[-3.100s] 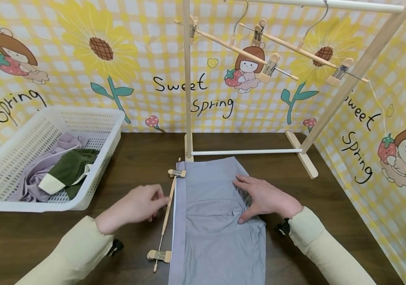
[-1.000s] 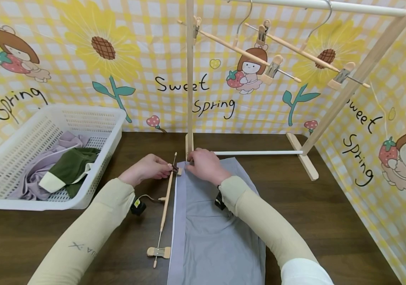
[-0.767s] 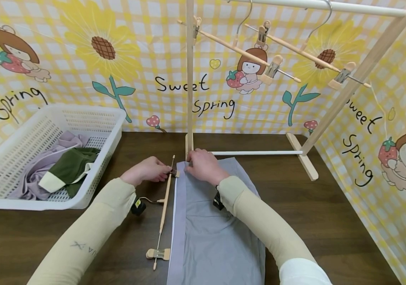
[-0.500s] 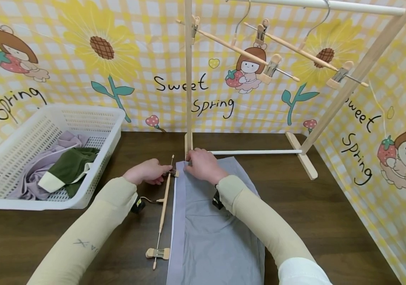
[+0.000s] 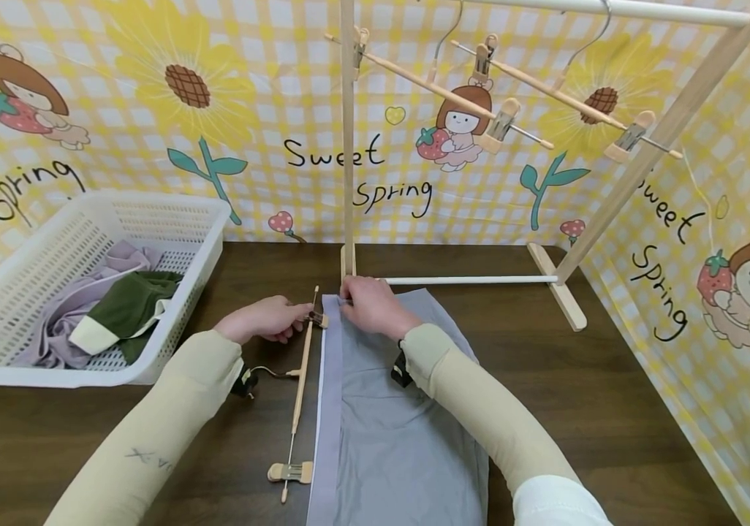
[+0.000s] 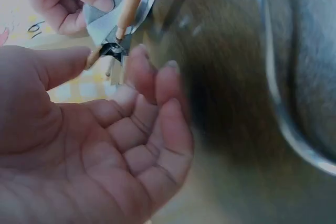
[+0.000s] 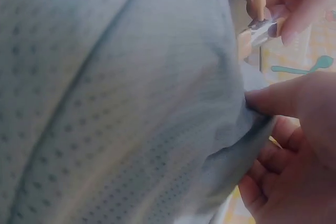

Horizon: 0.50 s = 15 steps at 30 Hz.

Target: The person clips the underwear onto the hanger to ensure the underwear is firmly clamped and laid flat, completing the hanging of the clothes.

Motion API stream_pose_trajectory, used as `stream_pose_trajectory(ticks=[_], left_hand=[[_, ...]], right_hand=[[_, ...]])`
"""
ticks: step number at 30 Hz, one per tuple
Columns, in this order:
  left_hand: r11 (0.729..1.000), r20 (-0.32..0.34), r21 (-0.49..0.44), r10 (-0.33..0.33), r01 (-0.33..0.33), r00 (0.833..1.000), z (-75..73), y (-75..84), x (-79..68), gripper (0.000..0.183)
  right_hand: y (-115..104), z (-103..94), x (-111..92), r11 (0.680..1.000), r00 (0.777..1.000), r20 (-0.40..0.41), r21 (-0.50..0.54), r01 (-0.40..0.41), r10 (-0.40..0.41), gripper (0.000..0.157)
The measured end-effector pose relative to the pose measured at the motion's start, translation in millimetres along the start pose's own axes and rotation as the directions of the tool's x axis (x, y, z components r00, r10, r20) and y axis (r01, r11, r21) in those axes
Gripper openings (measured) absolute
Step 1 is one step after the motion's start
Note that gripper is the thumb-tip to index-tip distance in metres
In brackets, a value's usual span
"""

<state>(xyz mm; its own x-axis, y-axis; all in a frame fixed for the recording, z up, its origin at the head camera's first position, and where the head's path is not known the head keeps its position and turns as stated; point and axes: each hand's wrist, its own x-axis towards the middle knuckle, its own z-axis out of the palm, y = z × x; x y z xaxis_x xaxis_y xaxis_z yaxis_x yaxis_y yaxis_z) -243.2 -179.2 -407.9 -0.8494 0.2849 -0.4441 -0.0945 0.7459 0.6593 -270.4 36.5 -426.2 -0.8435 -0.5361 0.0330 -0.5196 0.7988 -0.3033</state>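
Observation:
A grey garment (image 5: 408,438) lies on the table, its wide waistband (image 5: 329,409) along the left side. My right hand (image 5: 378,305) pinches the waistband's far corner; in the right wrist view thumb and fingers close on the fabric (image 7: 157,103). Beside the waistband lies a wooden clip hanger (image 5: 302,380), its metal hook to the left. My left hand (image 5: 266,318) pinches the hanger's far clip (image 5: 318,319) between thumb and fingers. That clip's tip reaches the waistband edge; whether cloth is between its jaws I cannot tell. The near clip (image 5: 290,472) sits close to the waistband.
A white plastic basket (image 5: 207,256) at the left holds a lavender cloth (image 5: 72,321) and a dark green cloth (image 5: 128,307). Behind the garment stands a wooden rack (image 5: 349,168) with two clip hangers (image 5: 427,86) on its rail.
My right hand has gone from the garment's middle to its far waistband corner and pinches it. My left hand has moved from the hanger's bar to its far clip, which has shifted slightly left.

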Motion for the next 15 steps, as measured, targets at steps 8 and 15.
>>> stream_pose_trajectory(ticks=[8,15], left_hand=[[0.992,-0.115,-0.049,0.112,-0.118,0.987,2.1,-5.6,-9.3,0.05],[0.985,-0.173,-0.088,0.132,-0.149,0.976,1.7,-5.7,-13.2,0.048]], right_hand=[[0,-3.8,-1,0.998,0.997,0.067,0.039,-0.045,0.043,0.034],[4,-8.2,-3,0.98,0.997,0.07,0.195,-0.043,0.03,0.022]])
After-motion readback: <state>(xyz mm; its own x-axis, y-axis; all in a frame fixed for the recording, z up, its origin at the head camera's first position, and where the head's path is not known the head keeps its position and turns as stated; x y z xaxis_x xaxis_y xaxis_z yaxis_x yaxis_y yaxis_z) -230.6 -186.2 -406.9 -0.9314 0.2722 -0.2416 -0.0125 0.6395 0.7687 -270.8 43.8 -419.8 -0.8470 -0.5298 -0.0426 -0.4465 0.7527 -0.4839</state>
